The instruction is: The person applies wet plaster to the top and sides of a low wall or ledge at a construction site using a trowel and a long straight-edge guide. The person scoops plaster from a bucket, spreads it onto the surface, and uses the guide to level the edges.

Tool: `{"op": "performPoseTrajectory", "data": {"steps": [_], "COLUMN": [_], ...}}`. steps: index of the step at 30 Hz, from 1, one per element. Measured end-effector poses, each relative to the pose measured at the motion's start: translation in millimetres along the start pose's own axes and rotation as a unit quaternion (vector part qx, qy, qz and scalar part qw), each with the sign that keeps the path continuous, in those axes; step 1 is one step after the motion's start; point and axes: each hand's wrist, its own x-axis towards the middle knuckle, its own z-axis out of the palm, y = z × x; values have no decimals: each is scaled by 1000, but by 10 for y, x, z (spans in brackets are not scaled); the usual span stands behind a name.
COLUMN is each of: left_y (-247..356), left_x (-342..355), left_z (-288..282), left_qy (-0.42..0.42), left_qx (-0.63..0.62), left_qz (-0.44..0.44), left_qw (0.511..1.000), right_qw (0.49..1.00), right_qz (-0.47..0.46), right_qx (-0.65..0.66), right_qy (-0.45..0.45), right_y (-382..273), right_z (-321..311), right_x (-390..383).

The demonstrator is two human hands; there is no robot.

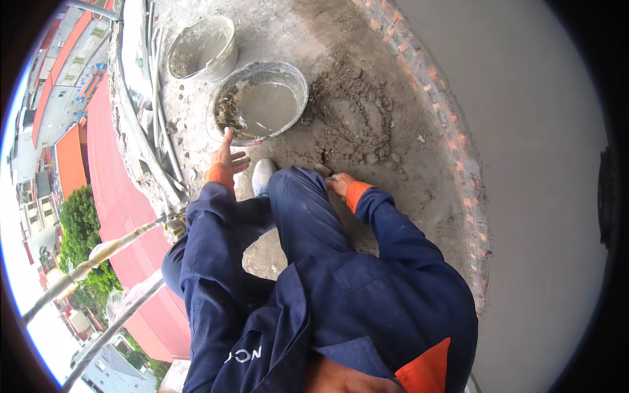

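Note:
My left hand (228,159) is stretched out with its fingers apart, just short of the near rim of a round bucket (303,88) of grey, wet mix. Its thumb points up toward the bucket's edge, and nothing lies in the palm. Beside my bent knee, my right hand (340,184) is low over the ground with its fingers curled. What it grips, if anything, is partly hidden by the knee. A pile of dark grey mortar (354,114) lies on the ground beyond that hand, to the right of the bucket.
A second mortar-smeared bucket (226,59) stands farther back on the left. Pipes (157,111) run along the left edge, with rooftops below. Ropes (85,265) cross at lower left. A curved brick edge (452,124) meets a smooth grey surface (537,164) on the right.

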Motion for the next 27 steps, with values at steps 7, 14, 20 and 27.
{"op": "performPoseTrajectory", "data": {"steps": [7,14,20,27], "left_y": [-99,-82,145,349], "left_x": [256,421,-109,-645], "left_z": [204,181,596,1065], "left_qy": [-129,-153,-82,-32], "left_qx": [-125,-181,-165,-43], "left_qz": [20,89,114,200], "left_qw": [983,967,976,978], "right_qw": [858,728,738,744], "right_qz": [127,56,71,87], "right_qx": [496,684,671,659], "right_qy": [30,11,7,65], "right_y": [-336,-158,-447,-242], "right_z": [-525,-726,-863,-803], "right_x": [-46,-297,-491,-1058]}}
